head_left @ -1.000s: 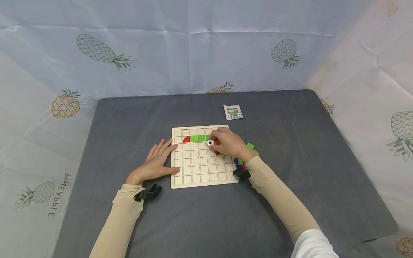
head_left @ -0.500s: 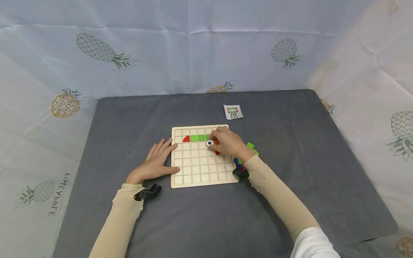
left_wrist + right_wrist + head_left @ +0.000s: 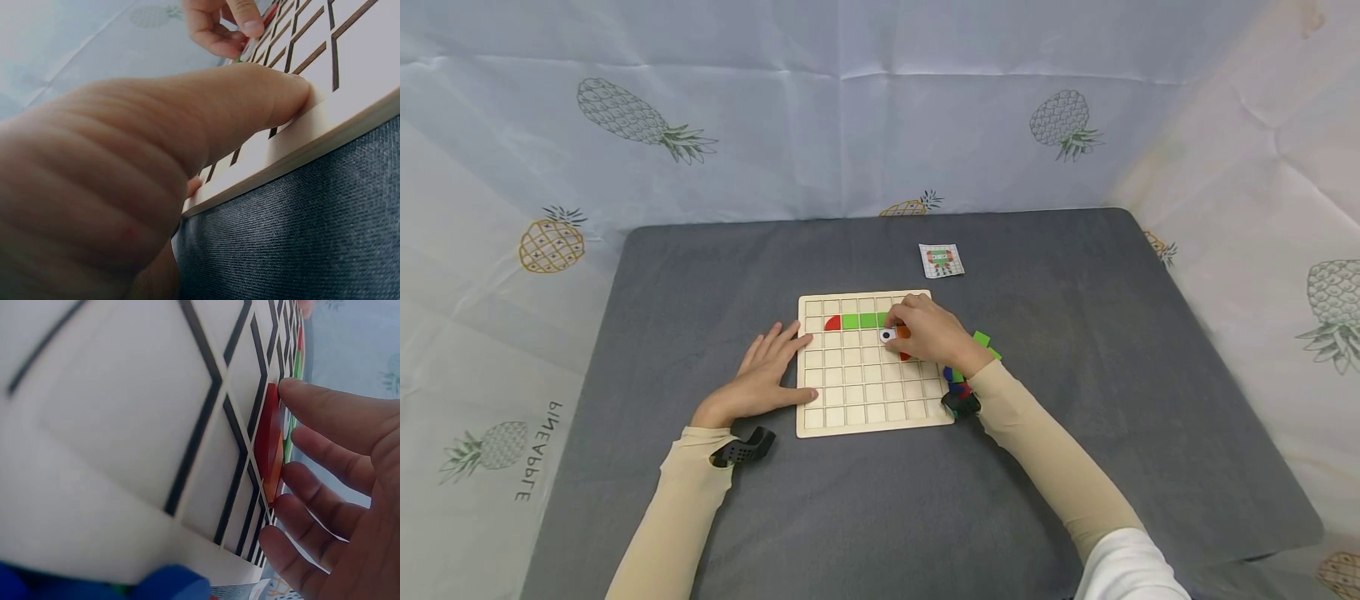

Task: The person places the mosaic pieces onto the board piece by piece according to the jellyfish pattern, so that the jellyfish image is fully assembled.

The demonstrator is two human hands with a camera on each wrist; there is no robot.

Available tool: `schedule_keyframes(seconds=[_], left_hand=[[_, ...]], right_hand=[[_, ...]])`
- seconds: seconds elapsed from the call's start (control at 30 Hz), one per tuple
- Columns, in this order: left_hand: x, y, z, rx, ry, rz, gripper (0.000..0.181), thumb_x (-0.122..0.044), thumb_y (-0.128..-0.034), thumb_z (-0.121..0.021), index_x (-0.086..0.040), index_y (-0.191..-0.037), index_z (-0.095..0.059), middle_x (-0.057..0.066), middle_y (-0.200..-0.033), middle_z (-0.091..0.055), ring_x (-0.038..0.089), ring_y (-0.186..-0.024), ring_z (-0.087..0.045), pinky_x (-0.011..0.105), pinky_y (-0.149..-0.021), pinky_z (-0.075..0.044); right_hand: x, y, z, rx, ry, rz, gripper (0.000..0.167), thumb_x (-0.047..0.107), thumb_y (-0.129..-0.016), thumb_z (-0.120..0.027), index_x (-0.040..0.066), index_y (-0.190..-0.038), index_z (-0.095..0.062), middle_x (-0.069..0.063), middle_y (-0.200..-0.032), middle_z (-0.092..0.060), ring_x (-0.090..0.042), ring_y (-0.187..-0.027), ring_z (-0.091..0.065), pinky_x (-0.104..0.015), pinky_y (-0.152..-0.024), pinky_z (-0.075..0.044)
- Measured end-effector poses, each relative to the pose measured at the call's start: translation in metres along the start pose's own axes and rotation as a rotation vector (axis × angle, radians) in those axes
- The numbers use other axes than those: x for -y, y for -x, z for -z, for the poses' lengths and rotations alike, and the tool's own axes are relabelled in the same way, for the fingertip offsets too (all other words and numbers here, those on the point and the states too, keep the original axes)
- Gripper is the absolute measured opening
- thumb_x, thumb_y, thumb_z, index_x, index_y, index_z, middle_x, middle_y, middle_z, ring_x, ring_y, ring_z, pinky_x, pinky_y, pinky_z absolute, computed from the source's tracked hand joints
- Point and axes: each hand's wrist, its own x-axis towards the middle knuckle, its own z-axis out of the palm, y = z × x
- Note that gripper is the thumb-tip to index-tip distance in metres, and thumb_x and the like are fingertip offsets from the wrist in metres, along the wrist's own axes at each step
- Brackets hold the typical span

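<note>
A pale wooden grid board (image 3: 865, 392) lies on the grey cloth. The left hand (image 3: 756, 389) rests spread at the board's left edge; in the left wrist view its thumb (image 3: 269, 94) presses the rim. Over the upper right cells, the right hand (image 3: 936, 329) pinches a white piece with a black dot (image 3: 887, 334), just below a row of green squares (image 3: 859, 321) that has a red rounded piece (image 3: 832, 322) at its left end. Red (image 3: 267, 431) and orange (image 3: 274, 469) pieces sit beside the right fingers, partly covered by the hand in the head view.
Loose green (image 3: 981, 338), blue and red pieces lie along the board's right side, partly under the right wrist. A small printed card (image 3: 941, 260) lies behind the board. Pineapple-print cloth (image 3: 850, 125) hangs behind the table.
The white piece has tilted flatter and shifted slightly down to the cell below the green row, still in the right fingers. The left hand has not moved.
</note>
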Motion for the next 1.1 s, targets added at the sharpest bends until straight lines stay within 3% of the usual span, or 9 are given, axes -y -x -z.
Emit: schedule_keyframes(seconds=[0.4, 0.67, 0.8, 0.9, 1.1], left_hand=[[0.0, -0.001, -0.001, -0.005, -0.008, -0.006, 0.095, -0.044, -0.0877, -0.075, -0.017, -0.162, -0.023, 0.008, -0.173, -0.002, 0.034, -0.16, 0.009, 0.055, -0.127, 0.008], [0.0, -0.001, 0.0, -0.001, -0.003, -0.01, 0.094, -0.043, -0.0878, -0.075, -0.017, -0.162, -0.023, 0.009, -0.173, -0.001, 0.034, -0.159, 0.01, 0.057, -0.126, 0.009], [0.001, -0.001, 0.0, -0.001, -0.008, -0.011, 0.095, -0.044, -0.0876, -0.075, -0.018, -0.162, -0.024, 0.008, -0.173, -0.001, 0.034, -0.159, 0.009, 0.057, -0.126, 0.008], [0.002, -0.001, 0.0, -0.002, -0.009, -0.014, 0.094, -0.045, -0.0875, -0.075, -0.018, -0.162, -0.024, 0.008, -0.173, -0.002, 0.034, -0.159, 0.009, 0.057, -0.126, 0.008], [0.003, 0.0, 0.0, -0.001, -0.001, -0.012, 0.094, -0.045, -0.088, -0.074, -0.018, -0.162, -0.024, 0.008, -0.173, -0.003, 0.034, -0.159, 0.01, 0.057, -0.126, 0.008]], right_hand=[[-0.002, 0.002, 0.002, 0.019, -0.038, 0.036, 0.028, 0.033, -0.092, -0.076, 0.018, -0.116, -0.073, -0.005, -0.117, -0.061, -0.021, -0.1, -0.051, -0.035, -0.083, -0.049], [-0.004, 0.005, 0.009, -0.001, -0.138, 0.042, 0.024, 0.027, -0.095, -0.072, 0.013, -0.115, -0.073, -0.005, -0.117, -0.065, -0.024, -0.111, -0.054, -0.039, -0.095, -0.051], [-0.006, 0.01, 0.016, -0.016, -0.237, 0.026, 0.022, 0.026, -0.098, -0.069, 0.012, -0.115, -0.072, -0.004, -0.118, -0.064, -0.024, -0.114, -0.052, -0.043, -0.097, -0.051], [-0.01, 0.017, 0.023, -0.033, -0.308, 0.045, 0.022, 0.028, -0.101, -0.064, 0.013, -0.116, -0.071, -0.003, -0.118, -0.064, -0.023, -0.111, -0.054, -0.042, -0.095, -0.051], [-0.02, 0.033, 0.032, -0.08, -0.361, 0.061, 0.03, 0.034, -0.105, -0.057, 0.013, -0.121, -0.07, -0.002, -0.107, -0.063, -0.02, -0.094, -0.053, -0.035, -0.077, -0.049]])
